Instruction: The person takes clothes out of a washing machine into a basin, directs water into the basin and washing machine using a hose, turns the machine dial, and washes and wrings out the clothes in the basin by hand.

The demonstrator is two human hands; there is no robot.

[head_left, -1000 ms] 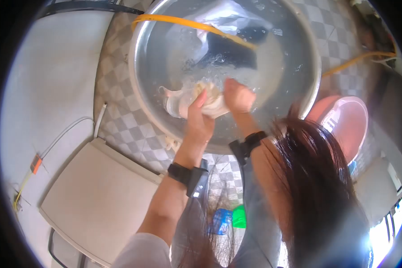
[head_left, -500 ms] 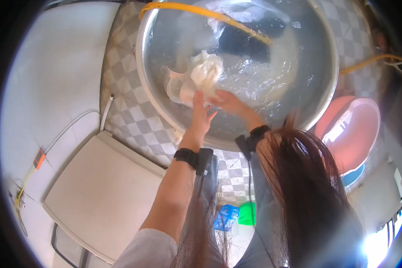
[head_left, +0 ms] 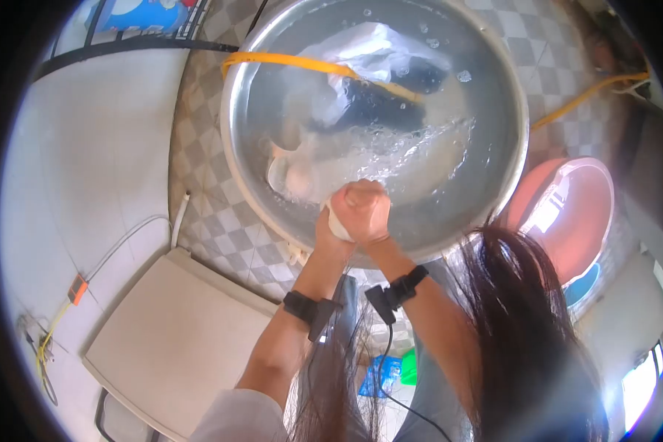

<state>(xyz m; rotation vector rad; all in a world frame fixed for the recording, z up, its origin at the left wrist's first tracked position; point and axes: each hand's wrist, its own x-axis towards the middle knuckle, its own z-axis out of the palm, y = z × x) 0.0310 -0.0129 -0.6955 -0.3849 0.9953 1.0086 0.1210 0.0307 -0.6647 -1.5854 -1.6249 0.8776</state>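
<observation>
Over the near edge of a big round metal tub (head_left: 524, 147), my two hands are pressed together around a wad of white cloth (head_left: 337, 227). Most of the wad is hidden by my fingers. My right hand (head_left: 366, 210) is closed on top of it, and my left hand (head_left: 328, 237) wraps it from the left side. Below them, cloudy water fills the tub. A larger white cloth (head_left: 376, 51) floats toward the far side. Left of my hands, a pale, partly sunken object (head_left: 291, 173) shows at the surface, its kind unclear.
A yellow hose (head_left: 295, 62) runs over the tub's left rim into the water. Pink basins (head_left: 574, 214) stand at the right, with a blue one (head_left: 583, 286) below. A beige lid-like panel (head_left: 177, 331) lies at the left on checkered floor tiles (head_left: 225, 228).
My hands have drawn nearer to me, up to the tub's near edge, and closed together around the white cloth. My view has shifted, showing more of the tub's far side.
</observation>
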